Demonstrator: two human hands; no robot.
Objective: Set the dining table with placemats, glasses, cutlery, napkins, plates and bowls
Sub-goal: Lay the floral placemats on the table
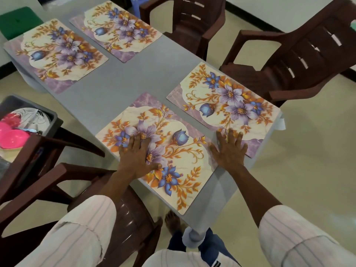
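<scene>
Four floral placemats lie on the grey table, all with their long axes running the same way, from far left to near right, parallel to the table's long edges.

The near placemat sits at the table's near corner. Its outer long edge runs right along the table's edge and its nearest corner reaches the table corner. The left hand lies flat on the left half of this mat, with fingers straight and spread, pointing away from the person; it grips nothing.

The right hand is also flat with its fingers fanned wide. It rests across the narrow grey strip between the near placemat and the right placemat, with fingertips on the right mat's near corner and the thumb at the near mat's short edge. The right mat's outer long edge follows the table's opposite edge.

The far left placemat and the far placemat lie side by side at the other end, with a broad bare band of tabletop between them and the near pair.

Brown chairs crowd the table: the right chair, the far chair and the near chair under the left arm. At the left, a grey bin holds pink bowls and clear plates.
</scene>
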